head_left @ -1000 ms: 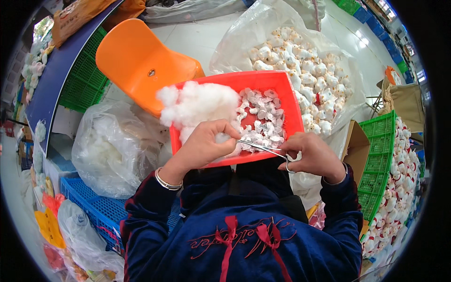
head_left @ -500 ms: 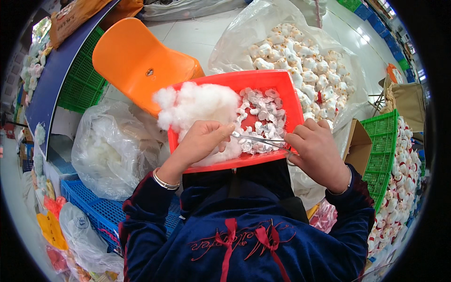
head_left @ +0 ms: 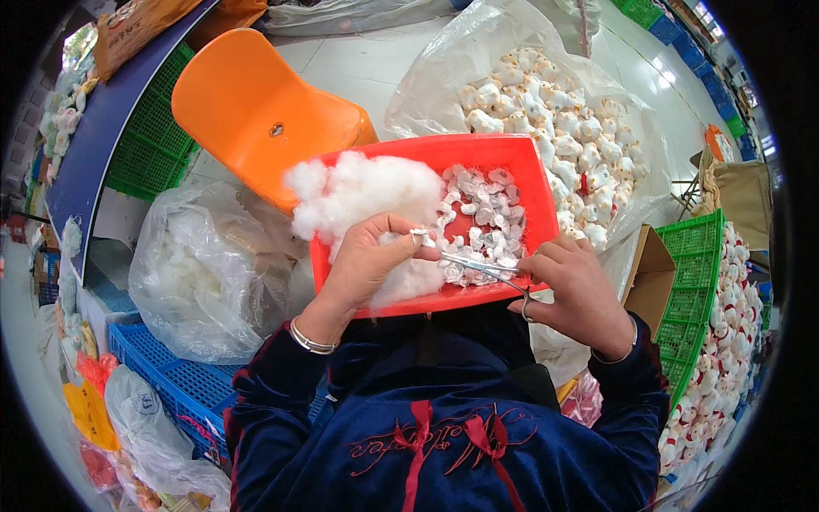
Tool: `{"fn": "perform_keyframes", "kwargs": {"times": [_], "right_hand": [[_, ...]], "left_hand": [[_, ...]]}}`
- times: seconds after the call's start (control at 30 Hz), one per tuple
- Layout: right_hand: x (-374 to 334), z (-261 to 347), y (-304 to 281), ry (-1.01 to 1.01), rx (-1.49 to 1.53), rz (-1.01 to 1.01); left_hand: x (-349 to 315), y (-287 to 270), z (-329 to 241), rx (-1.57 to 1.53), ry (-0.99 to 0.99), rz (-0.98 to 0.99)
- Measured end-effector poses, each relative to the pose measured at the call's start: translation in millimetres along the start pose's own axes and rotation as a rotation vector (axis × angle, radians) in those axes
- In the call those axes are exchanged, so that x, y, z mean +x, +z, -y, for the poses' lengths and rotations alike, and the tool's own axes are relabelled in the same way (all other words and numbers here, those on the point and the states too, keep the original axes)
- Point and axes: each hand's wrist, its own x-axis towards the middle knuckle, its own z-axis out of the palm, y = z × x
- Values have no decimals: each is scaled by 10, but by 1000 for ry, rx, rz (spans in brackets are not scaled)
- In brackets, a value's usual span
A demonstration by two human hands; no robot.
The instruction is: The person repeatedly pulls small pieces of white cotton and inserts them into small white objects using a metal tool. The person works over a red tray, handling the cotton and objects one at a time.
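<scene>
My left hand (head_left: 365,260) pinches a small white fabric piece (head_left: 421,235) between thumb and fingertips, above the front part of a red plastic tub (head_left: 517,151). Slim metal forceps with ring handles (head_left: 482,266) are gripped in my right hand (head_left: 573,288). Their tip points left and meets the white piece by my left fingers; whether it is inside the piece is too small to tell. Fluffy white stuffing (head_left: 375,192) heaps up in the tub's left side. Several small white fabric pieces (head_left: 485,200) lie loose in its right side.
Behind the tub stands an orange chair (head_left: 256,111). A clear bag of small white plush toys (head_left: 572,136) lies at the far right. Stuffing fills another plastic bag (head_left: 205,273) on the left, beside a blue crate (head_left: 175,375). Green crates (head_left: 693,290) stand on the right.
The white piece now shows more plainly at my left fingertips. My right hand has come slightly lower, and the forceps slant more along the tub's front. The view has shifted slightly.
</scene>
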Motion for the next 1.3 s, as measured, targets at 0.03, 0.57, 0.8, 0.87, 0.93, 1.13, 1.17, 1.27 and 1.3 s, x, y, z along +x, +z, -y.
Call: {"fn": "perform_keyframes", "kwargs": {"times": [0.03,0.57,0.8,0.87,0.93,1.13,1.17,1.27,1.3], "right_hand": [[4,-1,24,33,75,14],[131,-67,409,54,477,-27],[122,-76,680,78,662,46],[147,-138,770,104,700,73],[175,-167,735,125,631,96],[278,-93,671,87,719,21],[272,-117,688,110,715,56],[291,-156,792,85,783,24],[300,-188,804,118,790,92]], "left_hand": [[-14,1,-6,-7,-4,-4],[-59,89,28,-117,85,-48],[-18,61,400,155,187,-127],[28,45,300,293,181,-112],[10,89,114,272,232,-84],[-25,49,70,215,281,-113],[-22,44,62,199,278,-112],[-92,78,-14,275,282,-161],[-101,93,22,260,333,-172]]}}
